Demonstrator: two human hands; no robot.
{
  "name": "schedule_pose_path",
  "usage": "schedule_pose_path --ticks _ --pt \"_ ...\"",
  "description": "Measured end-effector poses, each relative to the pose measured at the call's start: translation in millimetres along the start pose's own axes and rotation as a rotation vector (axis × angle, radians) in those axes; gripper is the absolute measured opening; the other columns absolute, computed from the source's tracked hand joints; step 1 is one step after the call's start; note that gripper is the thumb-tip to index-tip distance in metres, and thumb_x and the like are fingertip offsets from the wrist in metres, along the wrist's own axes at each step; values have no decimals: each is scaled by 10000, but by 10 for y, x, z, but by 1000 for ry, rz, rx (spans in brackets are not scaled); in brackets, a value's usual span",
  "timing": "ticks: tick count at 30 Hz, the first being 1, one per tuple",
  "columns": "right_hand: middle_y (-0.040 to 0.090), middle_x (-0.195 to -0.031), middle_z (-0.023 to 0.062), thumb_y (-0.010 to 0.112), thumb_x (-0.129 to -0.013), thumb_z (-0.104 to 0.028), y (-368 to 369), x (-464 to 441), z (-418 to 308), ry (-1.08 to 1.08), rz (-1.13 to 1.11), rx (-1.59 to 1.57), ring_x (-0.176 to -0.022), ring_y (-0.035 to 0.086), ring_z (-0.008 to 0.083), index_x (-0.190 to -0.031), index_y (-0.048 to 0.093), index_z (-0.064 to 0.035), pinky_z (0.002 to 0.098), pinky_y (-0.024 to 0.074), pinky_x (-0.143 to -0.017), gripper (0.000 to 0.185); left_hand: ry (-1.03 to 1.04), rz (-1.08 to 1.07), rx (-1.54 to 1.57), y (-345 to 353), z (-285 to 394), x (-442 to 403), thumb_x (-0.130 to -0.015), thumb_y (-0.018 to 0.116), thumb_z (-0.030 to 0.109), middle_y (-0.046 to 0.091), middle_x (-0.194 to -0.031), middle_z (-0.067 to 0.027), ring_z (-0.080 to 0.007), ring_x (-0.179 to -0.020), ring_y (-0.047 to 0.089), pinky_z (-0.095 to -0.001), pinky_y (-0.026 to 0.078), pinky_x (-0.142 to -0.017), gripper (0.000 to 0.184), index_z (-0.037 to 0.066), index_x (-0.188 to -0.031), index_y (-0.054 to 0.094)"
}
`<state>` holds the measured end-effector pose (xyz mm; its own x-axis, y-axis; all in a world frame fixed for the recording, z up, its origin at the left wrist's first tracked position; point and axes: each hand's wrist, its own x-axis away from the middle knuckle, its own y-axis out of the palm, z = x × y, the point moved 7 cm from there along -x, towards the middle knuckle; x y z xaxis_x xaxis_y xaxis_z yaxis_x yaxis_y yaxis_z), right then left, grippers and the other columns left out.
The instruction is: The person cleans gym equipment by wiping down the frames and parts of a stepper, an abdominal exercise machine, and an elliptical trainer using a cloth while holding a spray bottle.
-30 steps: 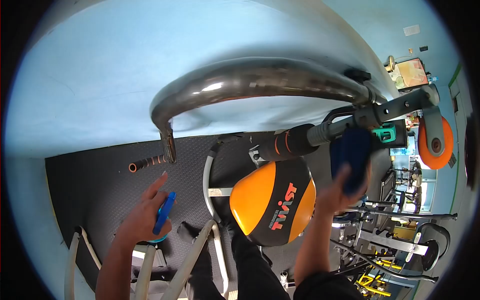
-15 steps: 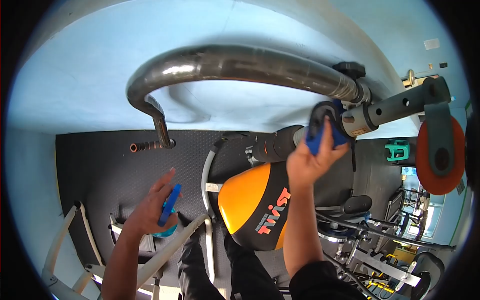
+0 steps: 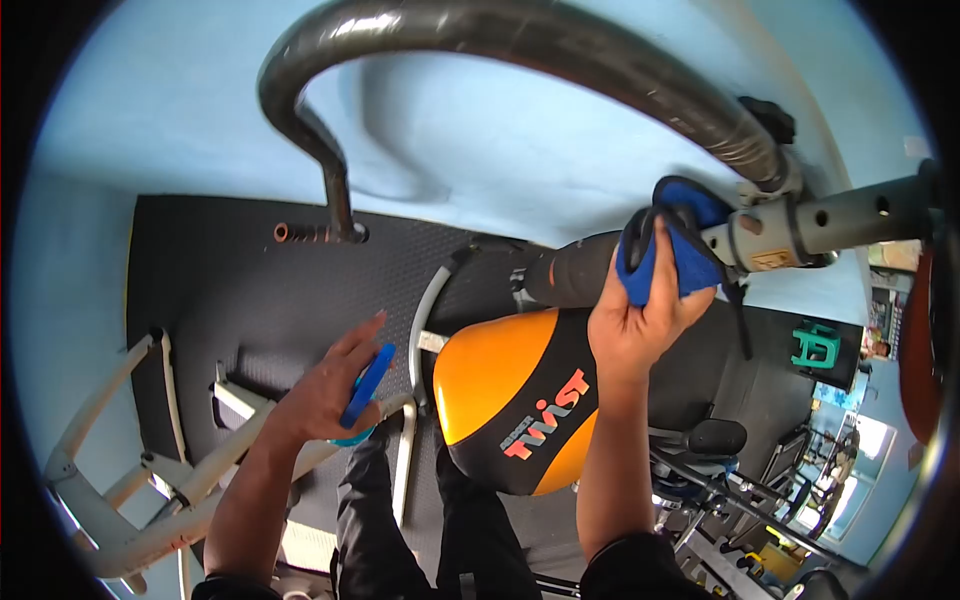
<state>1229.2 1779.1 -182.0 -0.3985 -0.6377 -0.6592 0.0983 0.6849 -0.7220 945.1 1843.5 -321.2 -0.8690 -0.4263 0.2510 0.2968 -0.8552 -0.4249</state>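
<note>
Clamped on blue cloth (image 3: 698, 262) with right hand (image 3: 640, 325), bunched tight. Apparently pressed onto grey tube (image 3: 772, 236), just right of the grip; can't tell how far round under the folds. Running lengthwise across the line of right forearm (image 3: 615, 450): from black sleeve (image 3: 572, 272), just left of that grip, out and slightly up to its right. Much nearer to tube with right hand than left. See orange-and-black housing (image 3: 505, 385) below-left of same grip. Gripping blue-trigger bottle (image 3: 368, 388) in left hand (image 3: 335, 395), well left and lower, mostly hidden. Note curved handlebar (image 3: 500, 22) arching above right grip, apart from both hands. Spot green stool (image 3: 817, 346) far off right.
</note>
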Motion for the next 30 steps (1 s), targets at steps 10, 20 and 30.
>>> schedule_pose_path --ticks 10,20,30 --pt "624 -1137 198 663 -831 -95 -589 699 175 -210 -287 -223 -952 647 289 -1099 681 53 394 533 -847 307 -16 128 269 206 61 145 -667 632 118 395 -1447 -285 -428 -1388 353 -493 363 -1094 584 -64 -1212 527" --pt "589 -1296 197 603 -819 -178 832 1076 -264 -790 -651 519 -1333 430 312 -928 723 -92 527 125 -1172 183 -59 225 187 568 -99 456 -650 641 87 422 -1417 -305 -452 -1226 524 -470 455 -1013 557 -83 -1170 537" --pt "634 -721 176 735 -799 -259 232 2230 -179 294 -1072 -430 -692 628 386 -819 654 -37 454 499 -634 238 -113 228 251 722 -182 803 -656 665 148 553 -1240 -236 -369 -1066 601 -447 471 -950 735 -50 -1332 456"
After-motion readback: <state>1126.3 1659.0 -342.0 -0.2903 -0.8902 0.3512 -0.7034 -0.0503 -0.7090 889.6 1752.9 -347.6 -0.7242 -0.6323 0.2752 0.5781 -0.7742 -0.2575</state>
